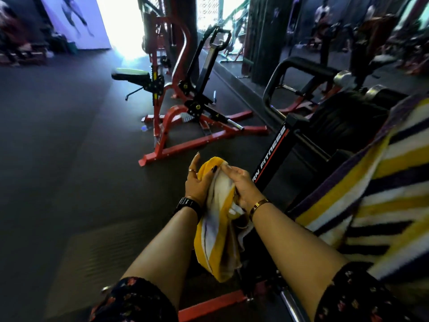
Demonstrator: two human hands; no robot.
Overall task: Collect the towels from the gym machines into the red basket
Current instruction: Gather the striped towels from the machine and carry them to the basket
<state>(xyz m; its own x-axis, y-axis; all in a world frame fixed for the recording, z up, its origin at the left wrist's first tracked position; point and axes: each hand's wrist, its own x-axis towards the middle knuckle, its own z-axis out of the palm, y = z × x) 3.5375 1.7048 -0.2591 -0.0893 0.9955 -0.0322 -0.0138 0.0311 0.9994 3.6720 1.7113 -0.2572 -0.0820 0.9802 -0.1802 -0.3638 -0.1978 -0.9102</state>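
One yellow towel (214, 231) is gripped by curled fingers (228, 170) of the left hand (199, 182) and right hand (242, 185), probably for bundling.

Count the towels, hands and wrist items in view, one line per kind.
Hands: 2, left hand, right hand.
Towels: 2, yellow-white towel held by both, striped towel at right.
Wrist items: 2, black watch, gold bracelet.
Total: 6.

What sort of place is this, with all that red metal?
Most likely a gym. A red-framed exercise machine with a padded seat stands on the dark floor, and a black machine nearer by bears the word FITNESS. The left hand and right hand hold a yellow towel.
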